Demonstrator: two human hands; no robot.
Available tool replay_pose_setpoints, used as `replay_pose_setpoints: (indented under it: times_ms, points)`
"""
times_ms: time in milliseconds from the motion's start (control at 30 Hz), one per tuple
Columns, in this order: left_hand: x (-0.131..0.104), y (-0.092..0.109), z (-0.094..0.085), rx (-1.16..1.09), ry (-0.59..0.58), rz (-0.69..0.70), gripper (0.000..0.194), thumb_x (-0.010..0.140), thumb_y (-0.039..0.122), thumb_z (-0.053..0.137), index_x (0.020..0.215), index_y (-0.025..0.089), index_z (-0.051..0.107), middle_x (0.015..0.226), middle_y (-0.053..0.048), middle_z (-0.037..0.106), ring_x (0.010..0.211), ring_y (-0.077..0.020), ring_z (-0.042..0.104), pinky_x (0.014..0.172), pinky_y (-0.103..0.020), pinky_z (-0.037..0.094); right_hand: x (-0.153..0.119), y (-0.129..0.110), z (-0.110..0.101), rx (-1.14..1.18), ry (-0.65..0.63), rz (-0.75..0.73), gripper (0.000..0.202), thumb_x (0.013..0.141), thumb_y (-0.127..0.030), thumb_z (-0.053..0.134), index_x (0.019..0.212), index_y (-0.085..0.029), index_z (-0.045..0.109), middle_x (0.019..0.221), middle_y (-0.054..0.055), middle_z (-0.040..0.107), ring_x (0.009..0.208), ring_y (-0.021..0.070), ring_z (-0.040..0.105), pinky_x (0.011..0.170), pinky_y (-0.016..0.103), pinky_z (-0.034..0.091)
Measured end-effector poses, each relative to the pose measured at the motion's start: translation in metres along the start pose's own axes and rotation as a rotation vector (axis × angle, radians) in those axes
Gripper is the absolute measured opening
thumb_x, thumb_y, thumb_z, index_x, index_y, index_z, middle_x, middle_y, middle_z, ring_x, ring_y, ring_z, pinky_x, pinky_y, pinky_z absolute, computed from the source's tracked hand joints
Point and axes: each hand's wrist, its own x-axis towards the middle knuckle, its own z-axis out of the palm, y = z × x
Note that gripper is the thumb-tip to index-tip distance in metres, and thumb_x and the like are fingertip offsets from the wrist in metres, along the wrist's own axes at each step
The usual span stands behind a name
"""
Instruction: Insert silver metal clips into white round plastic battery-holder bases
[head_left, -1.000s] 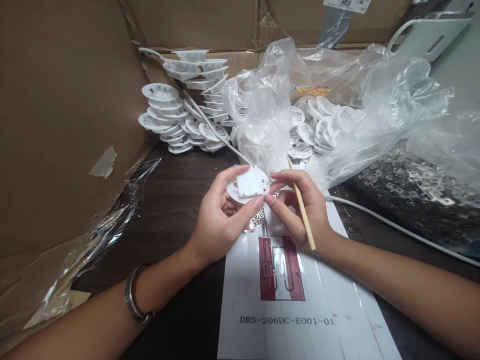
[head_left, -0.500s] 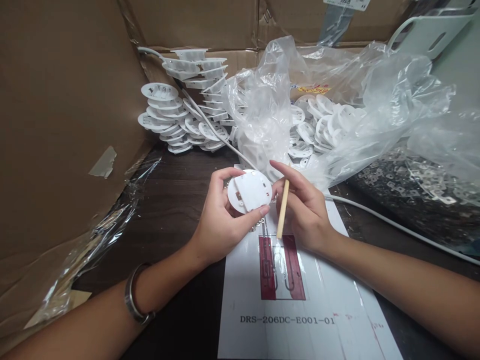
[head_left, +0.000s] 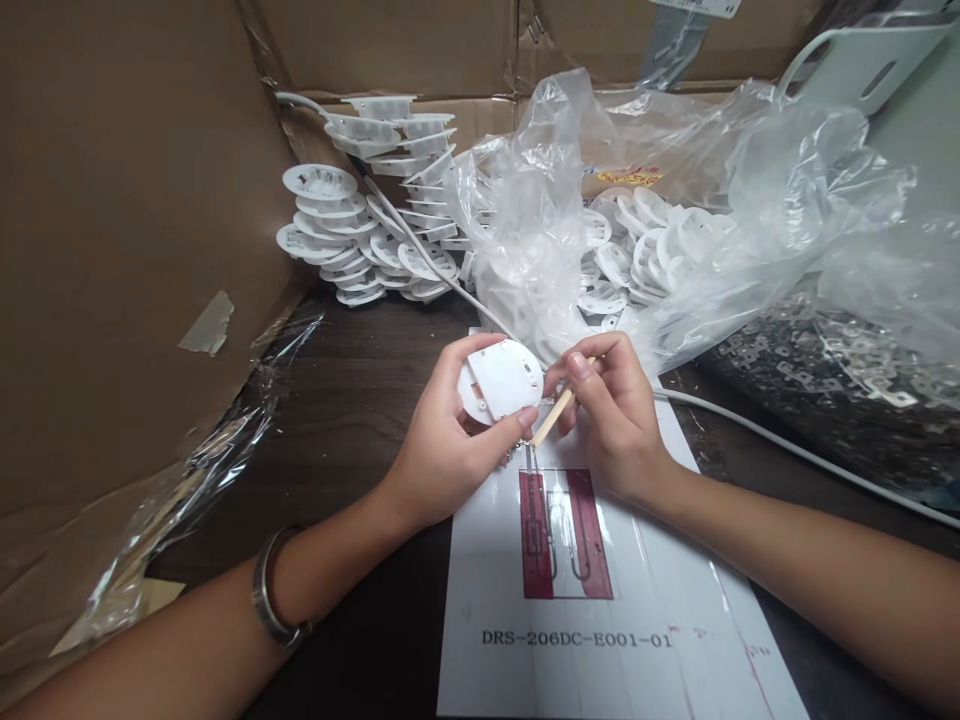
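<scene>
My left hand grips a round white plastic disc by its edge, thumb on the near side and fingers behind. The disc is tilted toward me, with a raised flat block and small slots on its face. My right hand closes on a thin wooden stick, its lower tip slanting down and left to just below the disc's near right edge. Small metal pieces lie below the disc, partly covered by my left thumb. Beneath both hands is a white printed sheet with a red-banded drawing.
Stacks of similar white discs stand at the back left. A clear plastic bag with more discs is behind my hands. At right lies a bag of small metal parts. A grey cable crosses the table; cardboard walls the left.
The wooden stick has swung from nearly upright to a slant, its lower tip moving left and up toward the disc. My right fingers have curled in around it; the disc has barely moved.
</scene>
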Motion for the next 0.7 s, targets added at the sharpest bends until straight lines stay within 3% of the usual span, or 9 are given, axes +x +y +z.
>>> replay_pose_setpoints:
  times_ms: [167, 300, 500, 700]
  points:
    - [0.0038, 0.0045, -0.0023, -0.130, 0.014, -0.062, 0.056, 0.077, 0.030, 0.072, 0.121, 0.022, 0.040, 0.069, 0.001, 0.062, 0.041, -0.0096, 0.053, 0.041, -0.022, 0.046, 0.0011, -0.0006, -0.0005, 0.036, 0.002, 0.027, 0.027, 0.089, -0.041, 0.058, 0.101, -0.023, 0.043, 0.079, -0.002, 0.056, 0.048, 0.0059, 0.047, 0.047, 0.022, 0.040]
    - [0.0065, 0.0036, -0.0052, -0.219, 0.000, -0.071, 0.046, 0.085, 0.037, 0.059, 0.122, 0.020, 0.038, 0.069, -0.002, 0.065, 0.039, -0.0112, 0.054, 0.040, -0.023, 0.045, -0.0008, -0.0020, -0.0016, 0.050, -0.048, 0.011, 0.029, 0.087, -0.035, 0.061, 0.107, -0.024, 0.043, 0.100, 0.001, 0.058, 0.052, 0.0057, 0.049, 0.049, 0.024, 0.042]
    - [0.0065, 0.0023, -0.0056, -0.270, 0.028, -0.093, 0.046, 0.083, 0.033, 0.058, 0.122, 0.020, 0.037, 0.073, -0.001, 0.063, 0.038, -0.0116, 0.054, 0.039, -0.024, 0.046, -0.0023, -0.0008, -0.0022, 0.037, -0.127, -0.008, 0.042, 0.087, -0.033, 0.056, 0.125, -0.027, 0.039, 0.125, 0.005, 0.053, 0.053, 0.0059, 0.048, 0.054, 0.027, 0.044]
    - [0.0061, 0.0030, -0.0071, -0.297, 0.009, -0.112, 0.045, 0.083, 0.029, 0.052, 0.123, 0.018, 0.036, 0.070, -0.003, 0.065, 0.039, -0.0133, 0.055, 0.041, -0.026, 0.047, 0.0002, -0.0017, -0.0015, 0.027, -0.140, 0.027, 0.031, 0.088, -0.035, 0.058, 0.114, -0.026, 0.044, 0.121, 0.004, 0.055, 0.054, 0.0053, 0.051, 0.052, 0.024, 0.045]
